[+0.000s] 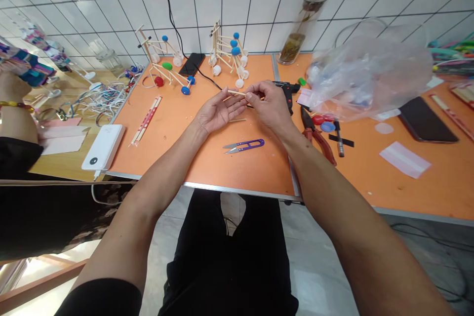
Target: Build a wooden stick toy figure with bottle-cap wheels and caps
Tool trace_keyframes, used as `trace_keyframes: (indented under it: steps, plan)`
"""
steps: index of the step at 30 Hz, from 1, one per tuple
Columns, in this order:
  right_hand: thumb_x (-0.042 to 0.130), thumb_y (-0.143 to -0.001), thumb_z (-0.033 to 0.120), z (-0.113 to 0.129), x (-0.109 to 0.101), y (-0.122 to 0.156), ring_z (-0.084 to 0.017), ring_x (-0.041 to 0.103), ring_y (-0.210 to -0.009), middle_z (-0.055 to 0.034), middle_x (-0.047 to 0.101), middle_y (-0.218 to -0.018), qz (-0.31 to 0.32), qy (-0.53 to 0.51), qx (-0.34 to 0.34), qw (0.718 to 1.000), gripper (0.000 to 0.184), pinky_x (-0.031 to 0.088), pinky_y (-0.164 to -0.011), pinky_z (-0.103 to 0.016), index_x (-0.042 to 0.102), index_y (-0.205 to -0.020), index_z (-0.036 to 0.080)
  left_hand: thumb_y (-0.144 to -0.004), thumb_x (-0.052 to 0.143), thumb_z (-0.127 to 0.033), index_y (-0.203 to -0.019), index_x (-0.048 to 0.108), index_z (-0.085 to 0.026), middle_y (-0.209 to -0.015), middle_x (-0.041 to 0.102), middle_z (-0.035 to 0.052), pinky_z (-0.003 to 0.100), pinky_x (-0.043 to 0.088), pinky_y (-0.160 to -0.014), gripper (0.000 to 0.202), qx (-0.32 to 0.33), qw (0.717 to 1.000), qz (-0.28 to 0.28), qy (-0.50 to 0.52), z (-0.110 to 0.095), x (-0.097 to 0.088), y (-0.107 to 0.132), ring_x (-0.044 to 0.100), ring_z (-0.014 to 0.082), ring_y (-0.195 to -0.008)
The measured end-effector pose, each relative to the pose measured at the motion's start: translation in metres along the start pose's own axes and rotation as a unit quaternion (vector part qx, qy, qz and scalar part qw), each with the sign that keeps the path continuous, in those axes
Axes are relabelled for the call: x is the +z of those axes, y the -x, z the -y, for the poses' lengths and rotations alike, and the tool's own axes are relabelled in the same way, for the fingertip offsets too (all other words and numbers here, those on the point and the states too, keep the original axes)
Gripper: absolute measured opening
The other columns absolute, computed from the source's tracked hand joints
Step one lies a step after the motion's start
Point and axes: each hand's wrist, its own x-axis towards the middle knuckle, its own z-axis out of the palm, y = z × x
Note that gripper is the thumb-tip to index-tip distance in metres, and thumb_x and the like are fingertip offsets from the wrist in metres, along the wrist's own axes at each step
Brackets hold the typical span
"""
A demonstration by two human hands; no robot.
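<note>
Above the orange table [207,168], my left hand [218,111] lies palm up, its thumb and fingertips against a thin wooden stick [237,93]. My right hand [268,103] pinches the same stick from the other side. Purple-handled thread snips [244,145] lie on the table just below my hands, and a short loose stick [237,120] rests under my left fingers. Behind the hands stand wooden stick models with blue caps [227,54]. A black hot glue gun [287,94] sits partly hidden beyond my right hand.
Red-handled pliers [314,136] and a crumpled plastic bag [370,79] lie to the right, with a black phone [425,118] beyond them. A white power bank [102,147] sits at the left table edge. A co-worker's arm [15,108] reaches over tangled white wires [103,101].
</note>
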Motion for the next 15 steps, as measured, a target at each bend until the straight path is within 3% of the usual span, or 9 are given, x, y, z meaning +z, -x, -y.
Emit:
trace_keyframes:
  steps: [4, 8, 15]
  plan:
    - [0.088, -0.104, 0.029, -0.0006, 0.0024, 0.0009, -0.027, 0.070, -0.104, -0.0066, 0.077, -0.112, -0.006, 0.019, -0.020, 1.000, 0.007, 0.062, -0.100, -0.045, 0.081, -0.100, 0.028, -0.123, 0.084, -0.058, -0.109, 0.082, -0.020, -0.118, 0.097, 0.0133, 0.036, 0.081, -0.107, 0.040, 0.005, 0.999, 0.015, -0.034, -0.0003, 0.0001, 0.0008, 0.099, 0.0272, -0.121]
    - [0.091, -0.108, 0.040, -0.0013, 0.0037, 0.0005, -0.028, 0.069, -0.107, -0.0070, 0.075, -0.112, 0.002, 0.017, -0.021, 1.000, 0.016, 0.062, -0.102, -0.046, 0.081, -0.102, 0.028, -0.121, 0.087, -0.057, -0.110, 0.082, -0.021, -0.117, 0.097, 0.0135, 0.038, 0.079, -0.111, 0.039, 0.011, 0.999, 0.011, -0.041, -0.0004, 0.0012, 0.0024, 0.098, 0.0275, -0.122]
    - [0.092, -0.109, 0.042, 0.0021, 0.0011, 0.0021, -0.030, 0.072, -0.110, -0.0080, 0.077, -0.115, 0.026, -0.001, -0.027, 0.999, 0.018, 0.063, -0.107, -0.048, 0.082, -0.105, 0.028, -0.122, 0.087, -0.054, -0.109, 0.082, -0.021, -0.116, 0.096, 0.0117, 0.036, 0.076, -0.115, 0.036, 0.011, 0.999, -0.002, -0.042, -0.0007, 0.0023, 0.0035, 0.098, 0.0231, -0.115]
